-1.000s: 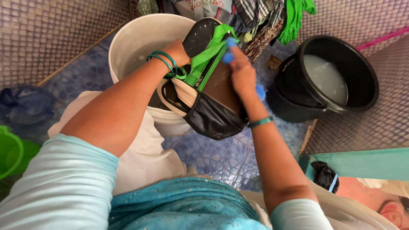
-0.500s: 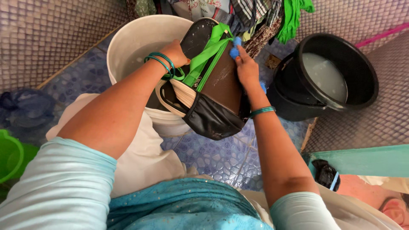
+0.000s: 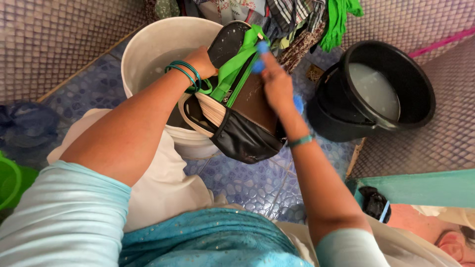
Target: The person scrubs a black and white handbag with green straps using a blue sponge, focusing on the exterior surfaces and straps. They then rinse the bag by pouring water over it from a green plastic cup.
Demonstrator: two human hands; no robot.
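Scrubbing a brown-and-black bag (image 3: pixel 247 118) with green trim over the white bucket (image 3: pixel 158 44): left hand (image 3: pixel 200 62) closed on its top edge, right hand (image 3: pixel 277 81) wrapped round what looks like a blue brush, black tub (image 3: pixel 391 59) of water beside.

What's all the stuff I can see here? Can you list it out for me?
bag: one, brown and black with green straps, held over the white bucket
bucket: one, white, water inside, top centre
tub: one, black, cloudy water inside, on the right
brush: one, blue, only partly seen, in the right hand on the bag
clothes: a mixed pile, checked, patterned and green, top edge
basin: one, green, left edge
floor: blue pebble-pattern tiles
bangles: several, green, left wrist
left hand: grips the bag's top
right hand: on the bag, holding the brush
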